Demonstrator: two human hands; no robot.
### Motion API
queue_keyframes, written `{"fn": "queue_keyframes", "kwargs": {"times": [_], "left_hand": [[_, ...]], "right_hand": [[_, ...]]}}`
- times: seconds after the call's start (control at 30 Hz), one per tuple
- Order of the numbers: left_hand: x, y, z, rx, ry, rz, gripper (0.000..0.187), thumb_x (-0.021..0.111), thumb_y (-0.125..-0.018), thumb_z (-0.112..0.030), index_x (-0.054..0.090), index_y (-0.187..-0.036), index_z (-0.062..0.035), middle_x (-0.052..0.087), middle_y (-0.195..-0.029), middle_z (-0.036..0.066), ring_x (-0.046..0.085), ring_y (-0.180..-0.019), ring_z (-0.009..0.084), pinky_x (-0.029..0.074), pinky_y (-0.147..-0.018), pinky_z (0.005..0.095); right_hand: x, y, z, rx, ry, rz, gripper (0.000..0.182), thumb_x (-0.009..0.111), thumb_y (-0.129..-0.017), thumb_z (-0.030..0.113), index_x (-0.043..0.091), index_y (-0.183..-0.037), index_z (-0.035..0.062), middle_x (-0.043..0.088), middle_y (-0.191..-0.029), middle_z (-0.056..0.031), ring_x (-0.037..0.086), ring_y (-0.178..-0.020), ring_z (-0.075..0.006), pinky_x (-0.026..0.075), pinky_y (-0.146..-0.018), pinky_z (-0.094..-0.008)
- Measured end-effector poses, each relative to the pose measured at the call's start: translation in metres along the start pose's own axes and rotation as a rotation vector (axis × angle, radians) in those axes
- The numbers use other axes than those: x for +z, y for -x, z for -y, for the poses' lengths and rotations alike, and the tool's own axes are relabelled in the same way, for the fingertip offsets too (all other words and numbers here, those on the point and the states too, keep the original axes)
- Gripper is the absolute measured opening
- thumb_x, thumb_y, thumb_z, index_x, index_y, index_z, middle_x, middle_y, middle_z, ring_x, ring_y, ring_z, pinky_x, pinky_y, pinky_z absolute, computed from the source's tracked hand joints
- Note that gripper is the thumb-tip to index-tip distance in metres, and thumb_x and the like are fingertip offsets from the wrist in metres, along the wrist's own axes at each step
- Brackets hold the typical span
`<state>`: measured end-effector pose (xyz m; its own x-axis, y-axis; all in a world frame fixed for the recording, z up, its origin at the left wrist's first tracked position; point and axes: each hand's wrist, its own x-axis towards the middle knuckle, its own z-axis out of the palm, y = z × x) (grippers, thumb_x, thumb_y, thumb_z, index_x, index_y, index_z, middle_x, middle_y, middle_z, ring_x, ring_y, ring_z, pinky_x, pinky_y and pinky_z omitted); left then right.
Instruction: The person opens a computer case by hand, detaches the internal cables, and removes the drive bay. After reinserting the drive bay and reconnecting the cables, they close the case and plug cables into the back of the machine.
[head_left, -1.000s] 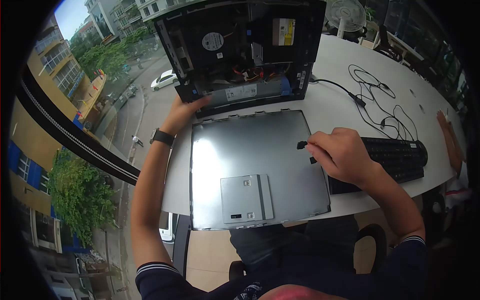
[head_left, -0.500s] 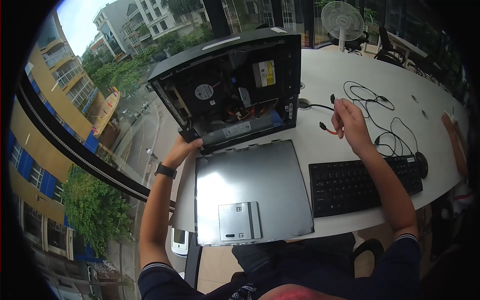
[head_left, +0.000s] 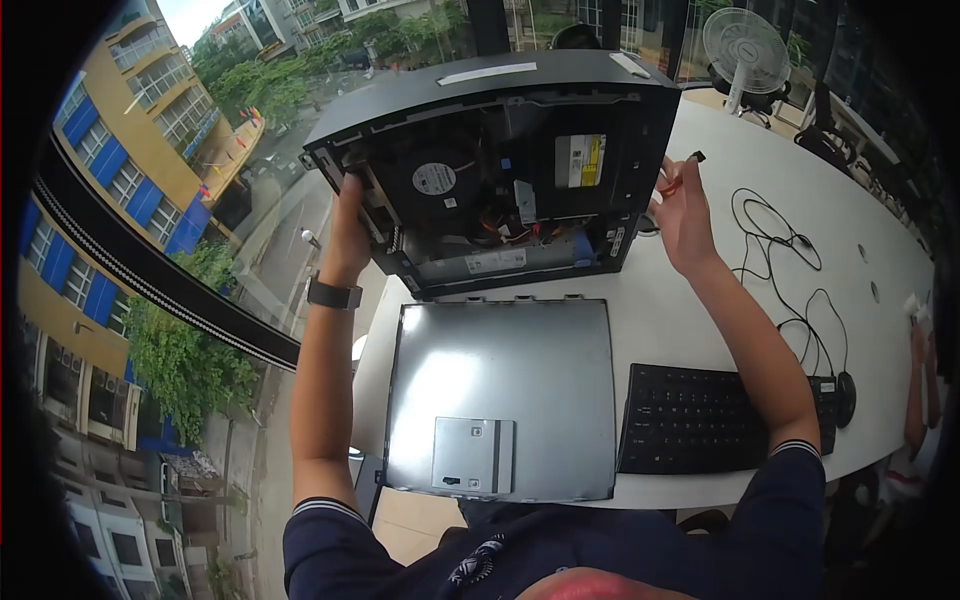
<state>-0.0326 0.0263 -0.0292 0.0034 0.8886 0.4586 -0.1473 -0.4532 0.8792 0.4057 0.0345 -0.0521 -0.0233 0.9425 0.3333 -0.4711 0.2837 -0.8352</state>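
Observation:
A black desktop computer case (head_left: 645, 130) stands upright with its open side facing me, showing a fan (head_left: 434, 178), a drive with a yellow label (head_left: 580, 160) and a silver power supply (head_left: 470, 262). My left hand (head_left: 348, 235) grips the case's left edge, its thumb over the front of the frame. Beside the right edge of the case, my right hand (head_left: 686, 225) is closed around a red SATA cable (head_left: 672, 186); a black connector (head_left: 698, 157) sticks out above the fingers. Part of this hand's fingertips is hidden behind the case.
A metal side panel (head_left: 540, 380) lies flat in front of the case. To its right are a black keyboard (head_left: 690, 420), a mouse (head_left: 846, 398) and a loose black cord (head_left: 765, 240). Another person's arm (head_left: 916, 380) is at the far right. A window borders the left.
My left hand has moved up the case's left edge from the lower corner. My right hand has carried the SATA cable left to the case's right side. The case looks tilted differently.

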Motion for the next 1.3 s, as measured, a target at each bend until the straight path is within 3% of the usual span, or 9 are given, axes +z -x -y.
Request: {"fn": "queue_keyframes", "kwargs": {"times": [0.1, 0.13, 0.23, 0.43, 0.6, 0.7, 0.8, 0.97, 1.3], "left_hand": [[0.0, -0.003, 0.0, 0.015, 0.029, 0.025, 0.065, 0.05, -0.103, -0.057, 0.055, -0.138, -0.002, 0.069, -0.117, 0.008, 0.071, -0.099, 0.0168, 0.06, -0.085, 0.0322], [0.003, -0.004, -0.002, 0.018, 0.03, 0.035, 0.065, 0.048, -0.103, -0.057, 0.056, -0.136, -0.0011, 0.07, -0.116, 0.011, 0.073, -0.098, 0.0194, 0.062, -0.084, 0.0328], [0.006, -0.003, -0.006, 0.015, 0.041, 0.116, 0.067, 0.042, -0.106, -0.055, 0.048, -0.148, -0.0034, 0.065, -0.134, 0.014, 0.065, -0.122, 0.0247, 0.052, -0.104, 0.0387], [0.032, -0.012, -0.03, -0.06, 0.018, 0.042, 0.061, 0.043, -0.105, -0.055, 0.056, -0.138, -0.005, 0.071, -0.119, 0.012, 0.073, -0.102, 0.0213, 0.061, -0.087, 0.0341], [0.061, -0.009, -0.087, -0.071, 0.009, 0.038, 0.062, 0.043, -0.104, -0.058, 0.059, -0.135, -0.0059, 0.073, -0.114, 0.012, 0.074, -0.098, 0.0191, 0.063, -0.083, 0.0317], [0.089, 0.014, -0.107, -0.133, 0.031, -0.091, 0.064, 0.044, -0.103, -0.059, 0.061, -0.133, -0.0058, 0.073, -0.114, 0.012, 0.075, -0.097, 0.0186, 0.063, -0.081, 0.0308], [0.1, 0.042, -0.114, -0.216, -0.016, -0.094, 0.064, 0.047, -0.102, -0.061, 0.064, -0.128, -0.0047, 0.075, -0.107, 0.011, 0.076, -0.092, 0.0177, 0.063, -0.079, 0.0296], [0.103, 0.077, -0.114, -0.331, -0.029, -0.125, 0.065, 0.048, -0.101, -0.063, 0.066, -0.124, -0.0052, 0.076, -0.103, 0.011, 0.077, -0.086, 0.016, 0.064, -0.072, 0.0282], [0.081, 0.097, -0.089, -0.456, 0.073, -0.072, 0.058, 0.05, -0.102, -0.059, 0.067, -0.122, -0.0066, 0.076, -0.105, 0.009, 0.075, -0.087, 0.0151, 0.062, -0.076, 0.0301]], "right_hand": [[0.0, -0.007, -0.024, -0.091, 0.129, 0.241, 0.095, 0.069, -0.092, 0.063, 0.026, -0.153, 0.0047, 0.044, -0.147, -0.0121, 0.044, -0.138, -0.02, 0.035, -0.119, -0.0386], [0.009, -0.008, -0.029, -0.157, 0.18, 0.225, 0.091, 0.072, -0.091, 0.059, 0.03, -0.151, 0.0055, 0.047, -0.142, -0.0104, 0.047, -0.133, -0.0177, 0.041, -0.114, -0.0349], [0.025, -0.015, -0.033, -0.083, 0.2, 0.097, 0.081, 0.073, -0.092, 0.054, 0.038, -0.146, 0.0052, 0.052, -0.136, -0.0094, 0.052, -0.128, -0.017, 0.046, -0.108, -0.033], [0.045, -0.026, -0.021, -0.076, 0.108, 0.053, 0.072, 0.073, -0.093, 0.052, 0.046, -0.14, 0.0055, 0.058, -0.129, -0.009, 0.057, -0.122, -0.0174, 0.048, -0.105, -0.0327], [0.051, -0.026, 0.037, -0.008, 0.19, 0.069, 0.072, 0.06, -0.098, 0.06, 0.054, -0.135, -0.001, 0.072, -0.11, -0.0138, 0.076, -0.096, -0.0223, 0.064, -0.082, -0.0328], [0.069, 0.001, 0.081, 0.106, 0.135, 0.074, 0.067, 0.062, -0.098, 0.056, 0.058, -0.135, 0.0002, 0.073, -0.115, -0.0142, 0.076, -0.096, -0.0202, 0.064, -0.082, -0.0318], [0.064, 0.02, 0.098, 0.271, 0.072, 0.072, 0.059, 0.064, -0.099, 0.048, 0.06, -0.134, 0.0008, 0.073, -0.118, -0.0143, 0.076, -0.096, -0.0194, 0.065, -0.081, -0.0327], [0.057, 0.037, 0.095, 0.404, 0.011, 0.048, 0.05, 0.066, -0.101, 0.04, 0.061, -0.13, -0.0004, 0.074, -0.113, -0.0153, 0.077, -0.09, -0.0199, 0.066, -0.075, -0.0323], [0.049, 0.028, 0.074, 0.595, 0.032, 0.088, 0.048, 0.068, -0.099, 0.039, 0.065, -0.124, -0.0015, 0.076, -0.109, -0.0163, 0.077, -0.085, -0.0192, 0.066, -0.072, -0.0325]]}}
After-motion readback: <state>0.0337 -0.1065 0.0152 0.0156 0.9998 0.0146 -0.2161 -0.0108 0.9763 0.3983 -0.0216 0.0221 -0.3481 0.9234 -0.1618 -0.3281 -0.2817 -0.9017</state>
